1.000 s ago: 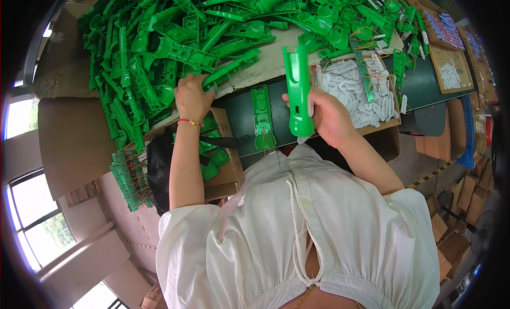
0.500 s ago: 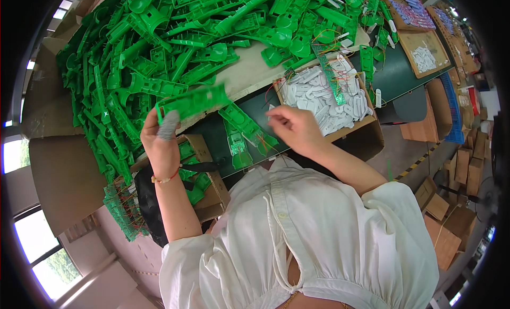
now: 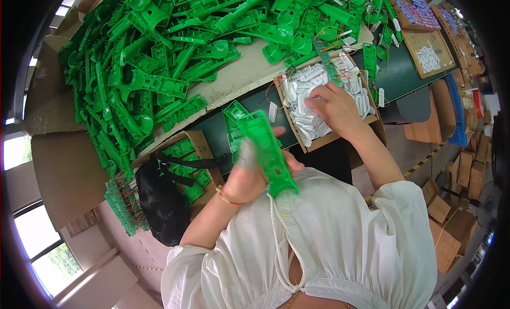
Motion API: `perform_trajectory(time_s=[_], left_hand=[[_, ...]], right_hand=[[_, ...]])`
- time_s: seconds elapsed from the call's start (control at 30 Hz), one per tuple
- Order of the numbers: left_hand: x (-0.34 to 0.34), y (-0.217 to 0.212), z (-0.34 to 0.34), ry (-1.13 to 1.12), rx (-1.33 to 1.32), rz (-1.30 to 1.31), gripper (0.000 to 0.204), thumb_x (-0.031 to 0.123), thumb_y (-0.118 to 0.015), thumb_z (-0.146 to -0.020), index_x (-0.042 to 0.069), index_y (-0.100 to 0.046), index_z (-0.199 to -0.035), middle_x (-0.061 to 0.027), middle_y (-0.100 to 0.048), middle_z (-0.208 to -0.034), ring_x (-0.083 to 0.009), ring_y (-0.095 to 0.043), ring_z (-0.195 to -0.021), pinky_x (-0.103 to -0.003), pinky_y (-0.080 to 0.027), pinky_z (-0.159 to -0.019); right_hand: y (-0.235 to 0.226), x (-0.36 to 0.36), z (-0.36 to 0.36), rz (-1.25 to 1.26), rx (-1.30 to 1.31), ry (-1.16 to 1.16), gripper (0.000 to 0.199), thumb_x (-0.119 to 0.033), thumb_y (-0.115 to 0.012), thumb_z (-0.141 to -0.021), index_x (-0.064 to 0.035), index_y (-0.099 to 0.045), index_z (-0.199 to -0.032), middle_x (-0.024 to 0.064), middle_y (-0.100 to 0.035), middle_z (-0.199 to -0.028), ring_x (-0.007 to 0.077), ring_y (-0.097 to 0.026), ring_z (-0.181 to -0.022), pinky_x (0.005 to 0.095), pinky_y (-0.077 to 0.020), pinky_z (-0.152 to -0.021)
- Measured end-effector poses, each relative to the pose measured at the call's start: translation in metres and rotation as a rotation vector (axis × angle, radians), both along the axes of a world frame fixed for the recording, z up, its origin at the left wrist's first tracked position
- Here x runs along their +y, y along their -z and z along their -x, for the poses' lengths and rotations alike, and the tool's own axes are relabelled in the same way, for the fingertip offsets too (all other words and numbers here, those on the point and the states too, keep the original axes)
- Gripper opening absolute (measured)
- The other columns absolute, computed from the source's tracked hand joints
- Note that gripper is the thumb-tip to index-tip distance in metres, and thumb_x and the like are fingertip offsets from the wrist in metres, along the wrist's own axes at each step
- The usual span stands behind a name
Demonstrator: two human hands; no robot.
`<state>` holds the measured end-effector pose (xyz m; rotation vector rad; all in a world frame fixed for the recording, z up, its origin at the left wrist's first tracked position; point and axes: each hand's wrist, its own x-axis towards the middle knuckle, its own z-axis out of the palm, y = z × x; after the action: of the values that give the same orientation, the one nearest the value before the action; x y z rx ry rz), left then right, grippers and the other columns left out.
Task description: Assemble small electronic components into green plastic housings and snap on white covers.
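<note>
My left hand (image 3: 251,173), blurred and with a grey wrap on a finger, grips a long green plastic housing (image 3: 271,155) tilted in front of my shirt. Over a cardboard box (image 3: 319,145) of white plastic pieces (image 3: 305,123) is my right hand (image 3: 340,111), its fingers curled down among the pieces. Whether a piece is between those fingertips is hidden. Behind the held housing, another green housing (image 3: 232,115) lies on the dark green table. A green circuit board (image 3: 325,59) with red and yellow wires rests across the box's far side.
A large heap of green housings (image 3: 159,59) covers a cardboard sheet (image 3: 239,70) at the far left. More housings fill a box (image 3: 201,144) beside a black bag (image 3: 162,202). A white piece on wires (image 3: 272,111) lies left of the white-piece box. A shallow tray (image 3: 417,64) stands far right.
My left hand has brought the green housing right and closer to my body, turning it more upright. My right hand has moved right and farther away, into the box of white pieces.
</note>
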<state>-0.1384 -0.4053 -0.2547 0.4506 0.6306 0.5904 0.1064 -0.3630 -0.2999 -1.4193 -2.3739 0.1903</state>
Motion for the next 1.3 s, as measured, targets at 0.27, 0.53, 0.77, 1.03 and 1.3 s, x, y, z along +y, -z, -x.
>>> perform_trajectory(time_s=[0.27,0.53,0.77,1.03,1.3], left_hand=[[-0.010,0.013,0.008,0.062,-0.049,-0.020,0.083,0.014,-0.070,-0.074,0.012,-0.014,-0.136,-0.0093,-0.051,-0.096,-0.0260,-0.059,-0.089,-0.040,-0.048,-0.079],[0.029,0.011,-0.005,-0.140,0.349,-0.358,0.053,0.010,-0.065,-0.080,0.004,-0.036,-0.123,-0.0044,-0.054,-0.096,-0.0136,-0.057,-0.082,-0.028,-0.048,-0.070],[0.022,0.008,-0.011,-0.210,0.253,-0.414,0.070,0.011,-0.077,-0.068,0.006,-0.037,-0.126,-0.0006,-0.052,-0.090,-0.0087,-0.051,-0.076,-0.024,-0.045,-0.067],[0.031,0.010,-0.005,0.003,0.493,-0.739,0.094,-0.011,-0.058,-0.065,0.006,-0.010,-0.143,-0.0115,-0.046,-0.125,-0.0220,-0.047,-0.115,-0.033,-0.039,-0.094],[0.029,-0.010,-0.006,0.033,0.583,-0.724,0.092,-0.011,-0.057,-0.065,0.005,-0.010,-0.142,-0.0104,-0.050,-0.114,-0.0212,-0.054,-0.100,-0.033,-0.044,-0.088]], right_hand=[[-0.014,-0.011,0.012,0.088,0.396,0.221,0.006,-0.009,-0.059,-0.083,-0.0051,-0.055,-0.086,0.0104,-0.061,-0.071,0.0264,-0.061,-0.061,0.0336,-0.0473,-0.052],[-0.030,-0.024,0.051,0.159,0.863,-0.132,0.019,0.008,-0.061,-0.074,-0.0020,-0.065,-0.089,0.0092,-0.060,-0.083,0.0178,-0.060,-0.070,0.0277,-0.0458,-0.058],[-0.023,-0.021,0.063,0.595,1.497,-0.021,0.031,0.004,-0.058,-0.080,0.0016,-0.051,-0.110,0.0084,-0.056,-0.095,0.0137,-0.058,-0.087,0.0250,-0.0509,-0.071],[-0.043,-0.017,0.071,0.891,1.471,0.046,0.063,0.004,-0.071,-0.071,-0.0035,-0.035,-0.122,0.0077,-0.059,-0.087,0.0118,-0.059,-0.080,0.0228,-0.0486,-0.072],[-0.042,-0.015,0.075,0.934,1.615,0.166,0.058,0.002,-0.075,-0.067,-0.0002,-0.041,-0.114,0.0091,-0.062,-0.079,0.0117,-0.060,-0.067,0.0230,-0.0488,-0.056]])
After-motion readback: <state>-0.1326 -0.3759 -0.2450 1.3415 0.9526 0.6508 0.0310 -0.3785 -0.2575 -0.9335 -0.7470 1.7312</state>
